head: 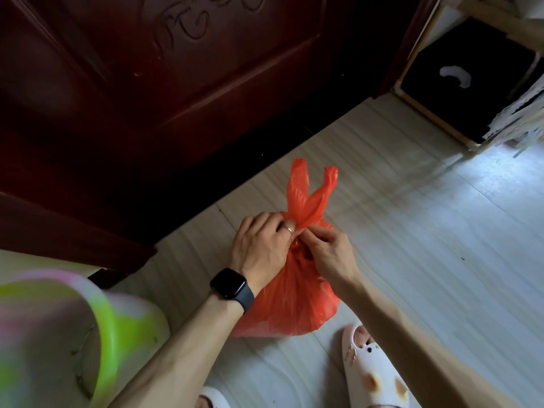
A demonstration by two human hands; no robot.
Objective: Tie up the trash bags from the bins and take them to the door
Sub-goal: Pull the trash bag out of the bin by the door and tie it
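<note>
Here we see one red bag (294, 295) sitting on the pale floor (426, 260), just in front of the dark door (147, 83) and just ahead of our two white slippers (371, 375). Only the toe of the left slipper shows at the bottom edge.

Both hands meet at the bag's neck. The left hand (259, 242) has its fingers curled over the gathered plastic. The right hand (326, 251) pinches the same bunch between thumb and forefinger. The two hands touch each other there and hide the knot, so we cannot tell how tight it is.

We count two ears (297, 189) rising from the neck. They spread in a V, their tips pointing up and away from us, toward the door. The bag's long axis runs from its fat bottom near the right slipper up to those ears, leaning slightly right.

One green bin (112, 316) stands at lower left, blurred, just beside the left forearm and apart from the bag. One black watch (228, 283) sits on the left wrist, and one ring (289, 229) is on a left finger.

At upper right a wood-framed shelf holds one black box (468, 83) with a white handle, well apart from the bag. Pale fringe (518, 113) hangs beside it. Nothing lies between the bag and the door.
</note>
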